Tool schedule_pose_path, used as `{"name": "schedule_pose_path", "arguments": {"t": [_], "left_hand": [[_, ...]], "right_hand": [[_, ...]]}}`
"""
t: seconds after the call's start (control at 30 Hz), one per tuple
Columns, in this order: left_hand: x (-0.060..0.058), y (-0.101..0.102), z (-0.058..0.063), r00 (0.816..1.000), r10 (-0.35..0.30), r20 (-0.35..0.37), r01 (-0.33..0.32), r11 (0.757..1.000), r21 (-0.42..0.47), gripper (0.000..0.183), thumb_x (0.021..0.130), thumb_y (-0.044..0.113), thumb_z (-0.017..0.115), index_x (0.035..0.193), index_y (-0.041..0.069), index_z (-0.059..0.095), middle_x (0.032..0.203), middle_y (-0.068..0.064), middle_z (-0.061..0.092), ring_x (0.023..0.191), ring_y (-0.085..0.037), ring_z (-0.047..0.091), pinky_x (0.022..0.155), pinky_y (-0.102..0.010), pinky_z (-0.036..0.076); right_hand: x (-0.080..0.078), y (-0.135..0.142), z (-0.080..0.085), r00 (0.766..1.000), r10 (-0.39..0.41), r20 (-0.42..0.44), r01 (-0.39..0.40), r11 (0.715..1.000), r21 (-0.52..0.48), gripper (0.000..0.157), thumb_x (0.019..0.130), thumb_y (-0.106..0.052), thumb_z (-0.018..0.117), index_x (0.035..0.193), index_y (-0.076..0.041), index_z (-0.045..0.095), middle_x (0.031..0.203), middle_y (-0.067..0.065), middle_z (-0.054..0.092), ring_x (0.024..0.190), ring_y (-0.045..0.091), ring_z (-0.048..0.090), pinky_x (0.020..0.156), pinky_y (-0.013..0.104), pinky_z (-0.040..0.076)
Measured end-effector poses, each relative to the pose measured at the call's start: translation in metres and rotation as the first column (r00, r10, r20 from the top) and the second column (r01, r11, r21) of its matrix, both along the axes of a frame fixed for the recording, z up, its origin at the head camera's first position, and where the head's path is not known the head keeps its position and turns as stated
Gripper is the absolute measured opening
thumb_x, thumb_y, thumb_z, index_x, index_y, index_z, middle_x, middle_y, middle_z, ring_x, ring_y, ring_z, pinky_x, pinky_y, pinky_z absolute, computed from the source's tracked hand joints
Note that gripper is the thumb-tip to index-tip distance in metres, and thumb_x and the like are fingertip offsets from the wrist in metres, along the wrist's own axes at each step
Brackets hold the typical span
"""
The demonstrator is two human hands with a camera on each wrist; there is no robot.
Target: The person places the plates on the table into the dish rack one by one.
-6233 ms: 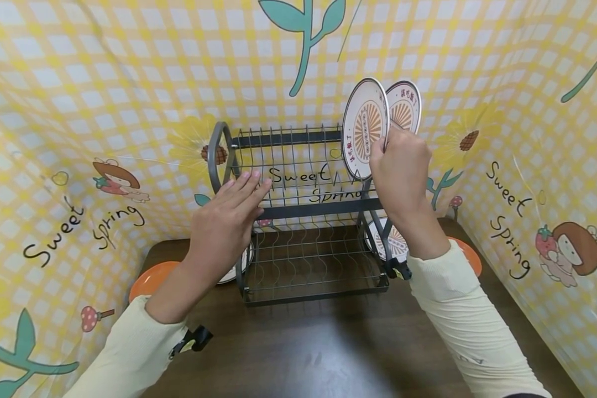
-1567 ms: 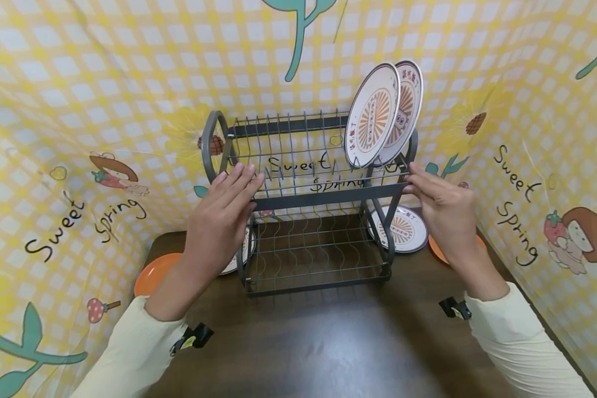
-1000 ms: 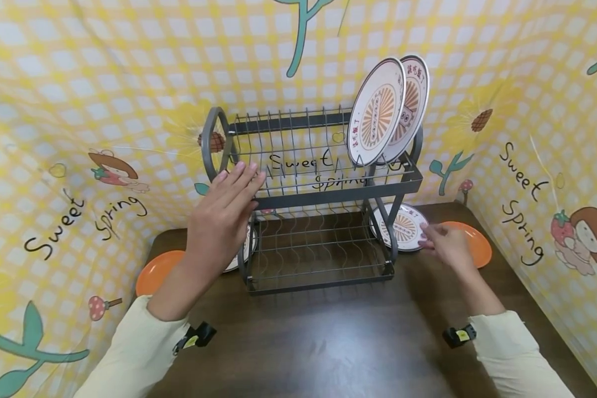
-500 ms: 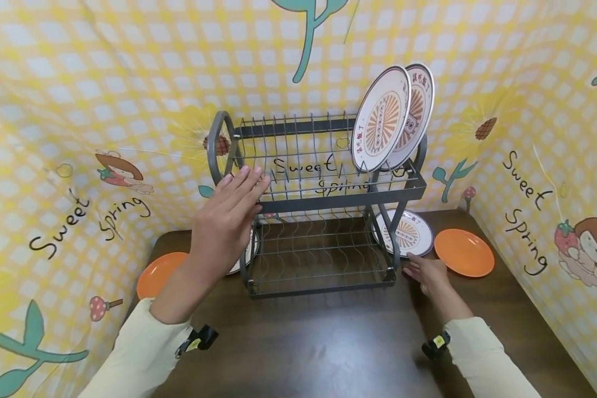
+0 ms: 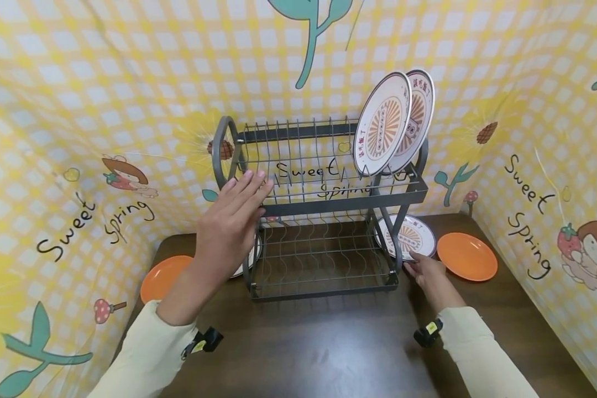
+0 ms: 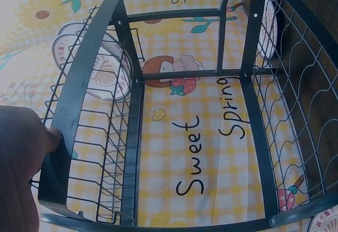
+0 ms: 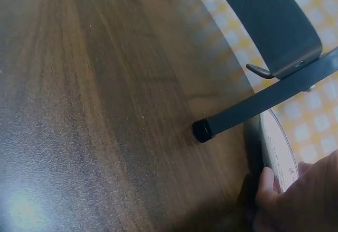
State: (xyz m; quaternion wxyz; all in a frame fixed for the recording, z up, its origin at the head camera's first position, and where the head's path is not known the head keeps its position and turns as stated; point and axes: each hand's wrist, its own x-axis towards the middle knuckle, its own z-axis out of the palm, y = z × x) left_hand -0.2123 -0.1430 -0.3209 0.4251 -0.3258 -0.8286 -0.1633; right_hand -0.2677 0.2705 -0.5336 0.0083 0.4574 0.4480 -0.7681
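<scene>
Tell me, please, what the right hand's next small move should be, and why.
Probably lift the near rim of the patterned plate right of the two-tier dish rack: the right hand has fingers at that rim, and two similar plates stand tilted at the upper tier's right end, beside open slots.

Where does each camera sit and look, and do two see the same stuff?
Head: on the head, facing forward and down at the rack; left hand, right hand and sleeves show.
Left wrist: on that wrist, facing the rack, which looks sideways; part of the left hand shows.
Right wrist: on that wrist, facing the table and rack's end; part of the right hand shows, pinching a white plate.
Shared: head and left wrist show two plates standing in the rack's top.
</scene>
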Motion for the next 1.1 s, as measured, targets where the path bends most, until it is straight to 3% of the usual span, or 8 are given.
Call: {"name": "schedule_pose_path", "arguments": {"t": [0.33,0.53,0.6,0.7,0.8,0.93,1.03,1.1], "left_hand": [[-0.003,0.005,-0.004,1.0,-0.013,0.006,0.013,1.0,0.006,0.046,0.094,0.001,0.07,0.14,0.007,0.064,0.145,-0.011,0.06,0.138,-0.028,0.057,0.123,-0.045,0.04],[-0.003,0.005,-0.004,1.0,-0.008,0.0,0.008,1.0,0.005,0.046,0.095,0.002,0.07,0.14,0.008,0.064,0.145,-0.011,0.061,0.137,-0.029,0.058,0.12,-0.049,0.043],[-0.003,0.004,-0.004,1.0,-0.008,-0.001,0.008,1.0,0.005,0.046,0.094,0.001,0.071,0.139,0.007,0.064,0.144,-0.011,0.061,0.137,-0.03,0.058,0.12,-0.048,0.043],[-0.004,0.005,-0.003,1.0,-0.015,-0.003,0.015,1.0,0.02,0.046,0.093,-0.001,0.072,0.138,0.006,0.066,0.144,-0.011,0.061,0.136,-0.03,0.059,0.121,-0.048,0.042],[-0.004,0.004,-0.002,1.0,-0.015,0.0,0.015,1.0,0.014,0.047,0.093,-0.001,0.071,0.139,0.007,0.065,0.145,-0.01,0.061,0.137,-0.029,0.058,0.122,-0.046,0.041],[-0.003,0.003,-0.002,1.0,-0.011,0.002,0.011,1.0,0.014,0.048,0.094,-0.001,0.07,0.14,0.008,0.063,0.145,-0.01,0.061,0.138,-0.029,0.057,0.122,-0.046,0.041],[-0.002,0.004,-0.004,1.0,-0.014,-0.003,0.014,0.999,0.031,0.048,0.093,-0.002,0.071,0.139,0.007,0.064,0.144,-0.011,0.061,0.137,-0.029,0.058,0.121,-0.048,0.042],[-0.002,0.003,-0.003,1.0,-0.012,-0.006,0.012,1.0,0.026,0.046,0.093,-0.002,0.07,0.138,0.006,0.065,0.144,-0.011,0.061,0.137,-0.03,0.058,0.12,-0.048,0.043]], "right_hand": [[0.009,0.006,-0.011,0.999,-0.011,0.032,0.008,0.995,0.1,0.058,0.101,-0.008,0.062,0.155,-0.008,0.041,0.066,-0.005,0.065,0.064,0.007,0.071,0.075,0.021,0.064],[0.014,0.006,-0.011,0.999,0.049,-0.015,-0.043,0.953,0.3,0.053,0.1,-0.007,0.058,0.152,-0.001,0.046,0.109,0.01,0.071,0.061,0.005,0.072,0.074,0.024,0.064],[0.015,0.007,-0.009,0.997,0.075,-0.033,-0.057,0.922,0.383,0.052,0.101,-0.008,0.057,0.15,0.002,0.047,0.124,0.016,0.066,0.058,0.003,0.069,0.07,0.021,0.063],[0.016,0.012,-0.004,0.993,0.112,-0.046,-0.074,0.865,0.496,0.049,0.1,-0.008,0.058,0.146,0.006,0.052,0.126,0.023,0.063,0.055,0.001,0.064,0.06,0.018,0.061],[0.02,0.019,0.002,0.984,0.171,-0.058,-0.099,0.776,0.624,0.042,0.099,-0.007,0.06,0.138,0.009,0.059,0.119,0.03,0.067,0.052,-0.002,0.061,0.053,0.017,0.058],[0.029,0.029,0.011,0.964,0.254,-0.072,-0.105,0.619,0.778,0.036,0.097,-0.007,0.062,0.128,0.011,0.066,0.112,0.033,0.072,0.048,-0.009,0.057,0.049,0.013,0.054],[0.038,0.036,0.02,0.954,0.285,-0.091,-0.085,0.551,0.83,0.035,0.096,-0.006,0.063,0.124,0.013,0.067,0.11,0.034,0.071,0.048,-0.012,0.055,0.048,0.01,0.052],[0.043,0.04,0.027,0.947,0.303,-0.112,-0.069,0.527,0.847,0.034,0.096,-0.005,0.063,0.123,0.015,0.067,0.11,0.034,0.07,0.049,-0.014,0.055,0.049,0.009,0.052]]}}
